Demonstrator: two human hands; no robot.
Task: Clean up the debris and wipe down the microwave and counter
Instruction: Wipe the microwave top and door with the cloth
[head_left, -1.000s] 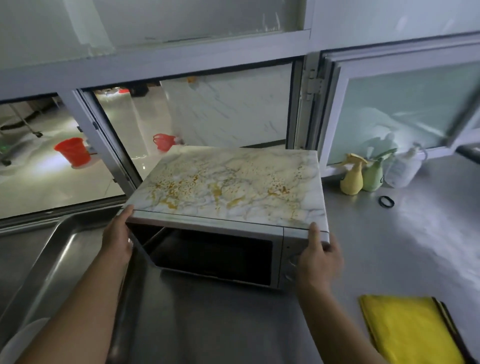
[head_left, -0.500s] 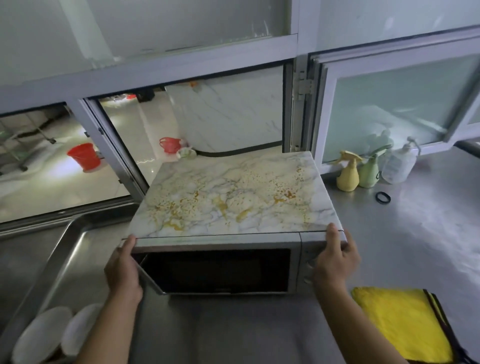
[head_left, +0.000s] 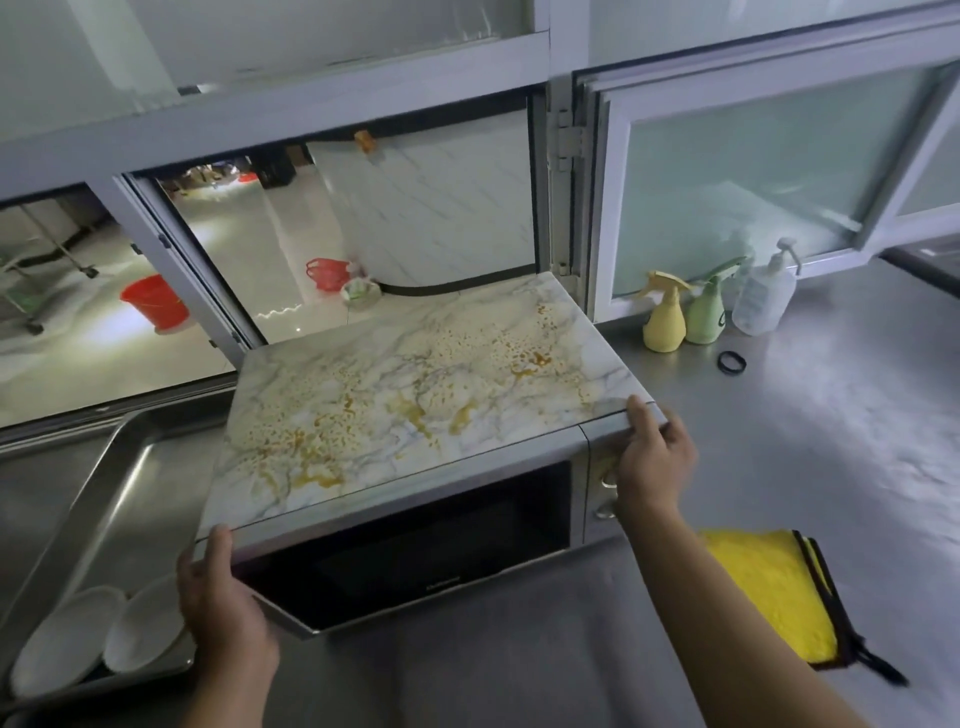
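Marble-topped microwave (head_left: 415, 405), long axis slanting near-left to far-right, door toward the camera, left hand (head_left: 218, 597) and right hand (head_left: 652, 457) clamping its front corners.

A kitchen: steel counter (head_left: 831, 467), sink tray (head_left: 78, 499) with plates (head_left: 145, 629), microwave (head_left: 415, 415), spray bottles (head_left: 665, 322).

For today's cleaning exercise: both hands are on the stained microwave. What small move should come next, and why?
Probably release the right hand from the microwave and reach for the yellow cloth beside it: orange splatter covers the marbled top, and neither hand holds anything to wipe with. The left hand can steady the corner.
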